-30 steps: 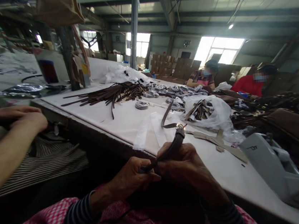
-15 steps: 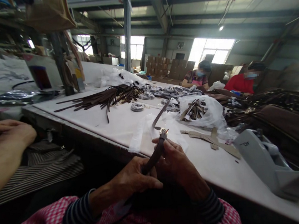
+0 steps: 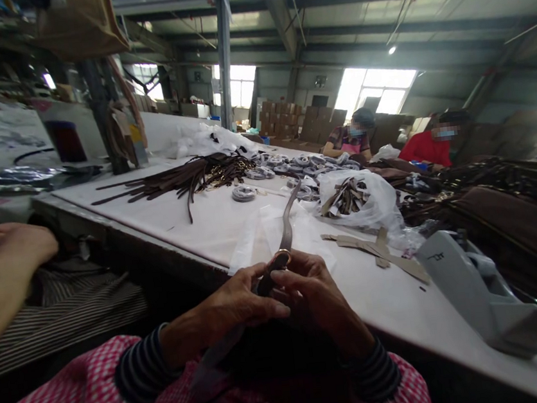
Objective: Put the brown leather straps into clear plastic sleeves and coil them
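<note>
A dark brown strap (image 3: 287, 222) with a gold-coloured ring (image 3: 282, 256) is held between my two hands at the near edge of the white table (image 3: 204, 228). My left hand (image 3: 241, 298) grips the strap's lower part, thumb stretched along it. Close beside it, my right hand (image 3: 309, 281) pinches the strap just below the ring. The strap's free end points up and away over the table. Clear plastic sheets (image 3: 253, 235) lie behind my hands.
A pile of brown straps (image 3: 173, 178), grey coils (image 3: 244, 193), a plastic bag of scraps (image 3: 363, 200), flat strips (image 3: 380, 247) and a grey tape dispenser (image 3: 477, 294) are on the table. Another person's arm (image 3: 9, 270) is at left; two people sit across.
The strap's free end has straightened and points upward. The ring now sits lower, nearer my fingers, and my right hand's fingers have closed in below it. The view has shifted slightly.
</note>
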`<action>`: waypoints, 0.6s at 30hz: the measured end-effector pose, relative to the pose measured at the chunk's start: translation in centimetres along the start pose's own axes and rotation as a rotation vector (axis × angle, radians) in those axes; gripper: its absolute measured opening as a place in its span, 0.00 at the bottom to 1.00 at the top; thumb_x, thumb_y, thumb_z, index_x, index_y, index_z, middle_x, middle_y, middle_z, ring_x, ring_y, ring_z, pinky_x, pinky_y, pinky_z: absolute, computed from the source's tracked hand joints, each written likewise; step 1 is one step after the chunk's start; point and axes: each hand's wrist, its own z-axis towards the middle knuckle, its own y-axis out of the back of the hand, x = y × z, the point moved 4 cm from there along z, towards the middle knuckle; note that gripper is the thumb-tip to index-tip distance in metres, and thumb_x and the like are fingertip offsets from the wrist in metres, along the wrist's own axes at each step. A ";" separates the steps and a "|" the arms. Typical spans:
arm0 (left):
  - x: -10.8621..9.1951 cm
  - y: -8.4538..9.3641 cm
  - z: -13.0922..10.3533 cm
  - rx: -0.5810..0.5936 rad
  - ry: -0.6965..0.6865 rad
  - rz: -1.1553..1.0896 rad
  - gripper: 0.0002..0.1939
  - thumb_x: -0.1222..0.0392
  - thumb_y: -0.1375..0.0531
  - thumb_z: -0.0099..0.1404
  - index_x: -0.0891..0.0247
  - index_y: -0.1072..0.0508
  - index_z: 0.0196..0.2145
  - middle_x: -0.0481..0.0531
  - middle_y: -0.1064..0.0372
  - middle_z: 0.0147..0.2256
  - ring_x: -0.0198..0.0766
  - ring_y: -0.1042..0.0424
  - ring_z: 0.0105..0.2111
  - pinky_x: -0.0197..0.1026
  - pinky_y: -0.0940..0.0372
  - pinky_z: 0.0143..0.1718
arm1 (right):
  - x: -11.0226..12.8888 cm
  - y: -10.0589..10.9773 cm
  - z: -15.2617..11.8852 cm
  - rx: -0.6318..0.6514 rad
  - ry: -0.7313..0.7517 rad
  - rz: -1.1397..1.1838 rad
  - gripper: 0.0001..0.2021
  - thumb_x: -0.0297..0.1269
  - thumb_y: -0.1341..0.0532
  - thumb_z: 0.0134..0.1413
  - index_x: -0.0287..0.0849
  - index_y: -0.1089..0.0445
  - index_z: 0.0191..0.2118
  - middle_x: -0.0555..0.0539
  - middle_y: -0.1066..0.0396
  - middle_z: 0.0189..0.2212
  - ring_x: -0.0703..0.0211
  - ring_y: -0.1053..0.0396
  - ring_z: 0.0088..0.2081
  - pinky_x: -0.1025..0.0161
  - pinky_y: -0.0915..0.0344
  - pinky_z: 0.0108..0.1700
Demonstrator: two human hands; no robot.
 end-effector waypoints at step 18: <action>5.1 3.3 -3.1 0.154 0.071 0.352 0.15 0.50 0.35 0.66 0.65 0.24 0.30 0.43 0.37 0.16 0.29 0.43 0.14 0.32 0.47 0.16 | -0.4 1.0 -0.4 -0.085 0.010 0.207 0.12 0.40 0.28 0.57 0.42 0.26 0.42 0.47 0.24 0.35 0.65 0.28 0.29 0.74 0.35 0.25</action>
